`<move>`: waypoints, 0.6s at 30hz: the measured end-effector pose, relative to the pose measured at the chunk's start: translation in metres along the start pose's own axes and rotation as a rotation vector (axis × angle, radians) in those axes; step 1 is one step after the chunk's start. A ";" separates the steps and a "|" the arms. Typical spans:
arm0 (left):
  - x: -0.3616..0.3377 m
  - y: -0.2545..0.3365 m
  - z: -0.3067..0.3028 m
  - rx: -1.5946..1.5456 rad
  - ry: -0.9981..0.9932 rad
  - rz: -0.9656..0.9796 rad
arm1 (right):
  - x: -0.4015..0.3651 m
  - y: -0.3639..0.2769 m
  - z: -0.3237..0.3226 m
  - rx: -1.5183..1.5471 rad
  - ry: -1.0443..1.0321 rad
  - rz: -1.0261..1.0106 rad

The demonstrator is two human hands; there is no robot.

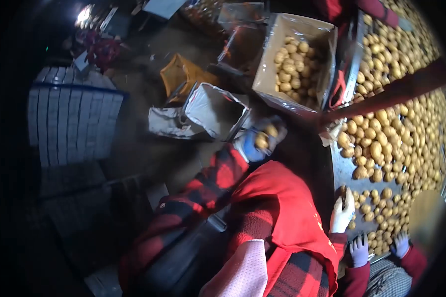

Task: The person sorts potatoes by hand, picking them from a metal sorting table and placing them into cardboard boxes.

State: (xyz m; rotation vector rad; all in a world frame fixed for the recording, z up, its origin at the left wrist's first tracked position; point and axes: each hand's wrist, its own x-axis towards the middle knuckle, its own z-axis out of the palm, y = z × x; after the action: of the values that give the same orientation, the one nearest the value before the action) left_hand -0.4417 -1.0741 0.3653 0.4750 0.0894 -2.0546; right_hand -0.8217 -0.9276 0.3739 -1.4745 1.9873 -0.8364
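My left hand [260, 142], in a blue and dark glove, is closed around a couple of potatoes [261, 140] and held out past the red apron. Part of it is blurred. To its left stands an open white-sided bag [218, 110]. At the near left edge of the sorting table, my right hand [343, 212] wears a white glove, its fingers bent around a dark brown potato [343, 190]. Many loose potatoes [376, 148] cover the table beyond it.
A plastic-lined box [263, 74] partly filled with potatoes stands beside the table. A red bar [391, 94] crosses above the table. A co-worker's gloved hands [359, 250] are close to my right hand; another person's arm [381, 12] reaches in above. Stacked white cartons [74, 119] stand left.
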 end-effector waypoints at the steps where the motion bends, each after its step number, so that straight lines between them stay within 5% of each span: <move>1: 0.000 0.017 -0.013 -0.132 0.082 0.094 | 0.003 0.027 0.005 -0.093 0.003 -0.105; 2: -0.013 0.049 -0.015 -0.272 0.181 0.173 | 0.004 0.018 0.001 -0.115 -0.007 -0.136; 3: -0.021 0.084 -0.053 -0.409 0.001 0.222 | 0.004 0.017 0.000 -0.120 -0.018 -0.123; 4: -0.040 0.119 -0.018 -0.620 0.042 0.081 | 0.003 0.017 0.000 -0.124 -0.025 -0.106; 6: -0.048 0.219 -0.104 0.323 0.145 0.623 | 0.005 0.001 -0.001 -0.059 -0.020 -0.020; 7: -0.048 0.266 -0.089 -0.482 0.124 0.335 | 0.005 -0.001 0.000 -0.140 -0.024 -0.046; 9: -0.031 0.350 -0.115 -0.020 0.300 0.731 | 0.006 -0.003 0.003 -0.161 -0.025 -0.032; 10: -0.025 0.379 -0.113 -0.107 0.498 0.719 | 0.006 -0.005 0.002 -0.174 -0.011 -0.019; 14: -0.003 0.279 -0.009 0.162 0.948 0.672 | 0.018 -0.023 0.006 -0.461 0.113 -0.237; 15: 0.012 0.293 -0.082 0.375 0.651 0.721 | 0.027 -0.034 0.011 -0.476 0.103 -0.299; 17: 0.034 0.243 -0.079 0.405 0.516 0.541 | 0.051 -0.055 0.031 -0.500 -0.012 -0.308; 18: 0.042 0.199 -0.075 0.425 0.394 0.366 | 0.058 -0.067 0.033 -0.431 -0.250 0.035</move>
State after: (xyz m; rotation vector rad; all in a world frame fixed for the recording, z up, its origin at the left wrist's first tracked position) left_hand -0.2691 -1.1913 0.3067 1.0744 -0.1924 -1.5949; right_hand -0.7706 -1.0037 0.3983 -1.6730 2.0723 -0.1952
